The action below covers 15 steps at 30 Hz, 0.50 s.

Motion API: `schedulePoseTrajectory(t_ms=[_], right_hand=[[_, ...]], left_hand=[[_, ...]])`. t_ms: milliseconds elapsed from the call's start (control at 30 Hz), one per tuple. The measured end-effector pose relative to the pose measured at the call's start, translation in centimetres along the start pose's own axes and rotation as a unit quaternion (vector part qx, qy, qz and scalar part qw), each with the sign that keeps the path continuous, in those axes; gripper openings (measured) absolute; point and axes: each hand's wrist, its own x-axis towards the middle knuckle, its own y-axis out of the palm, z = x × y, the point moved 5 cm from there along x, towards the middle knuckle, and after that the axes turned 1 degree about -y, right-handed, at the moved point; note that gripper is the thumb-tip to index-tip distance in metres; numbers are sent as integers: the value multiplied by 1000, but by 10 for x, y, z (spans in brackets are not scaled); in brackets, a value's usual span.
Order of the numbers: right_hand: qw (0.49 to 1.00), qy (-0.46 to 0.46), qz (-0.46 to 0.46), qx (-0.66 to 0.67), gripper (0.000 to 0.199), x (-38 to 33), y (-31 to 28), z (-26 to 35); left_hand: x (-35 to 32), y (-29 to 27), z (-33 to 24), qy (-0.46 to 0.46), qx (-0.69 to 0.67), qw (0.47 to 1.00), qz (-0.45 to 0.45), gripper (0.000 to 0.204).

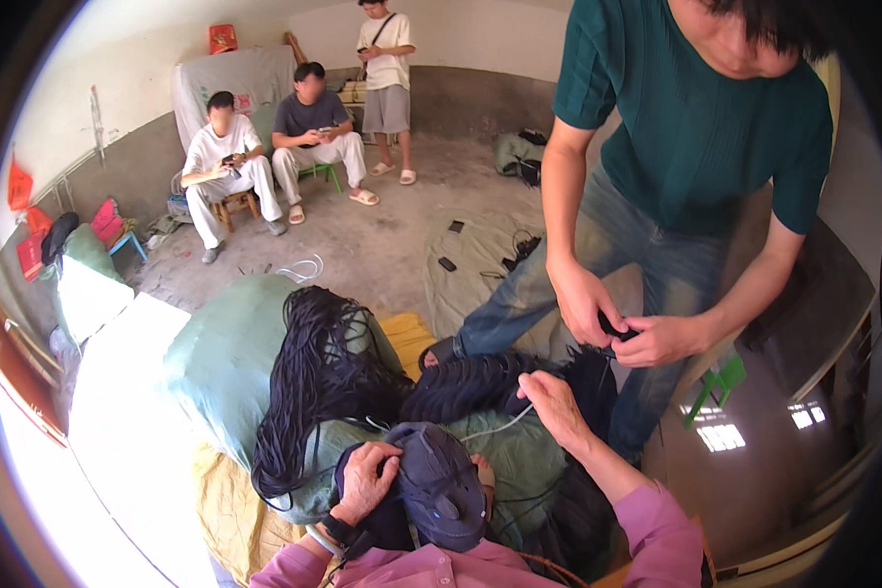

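Observation:
My left hand (pixel 367 480), with a dark band on the wrist, rests with bent fingers on a dark blue cap (pixel 441 485) low in the middle. My right hand (pixel 556 407) reaches forward, palm down, onto a bundle of dark cords (pixel 480 382). A thin white cord (pixel 500 426) runs under it; I cannot see whether the fingers pinch it. A bigger hank of dark cords (pixel 323 372) drapes over a pale green sack (pixel 225 363). Both sleeves are pink.
A person in a green shirt and jeans stands close on the right; their hands (pixel 622 333) work a dark cord end. Two people sit on low stools at the back left and a third stands behind them. Yellow cloth (pixel 230 510) lies under the sack; phones lie on the floor.

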Motion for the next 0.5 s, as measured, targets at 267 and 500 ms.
schedulePoseTrajectory(t_ms=[267,500], right_hand=[[999,-37,-13,-21,49,-11,-14,30],[993,-77,-18,-83,48,-23,-28,46]], left_hand=[[-5,-2,0,-18,5,1000,4,16],[-1,0,1,-5,7,1000,5,15]])
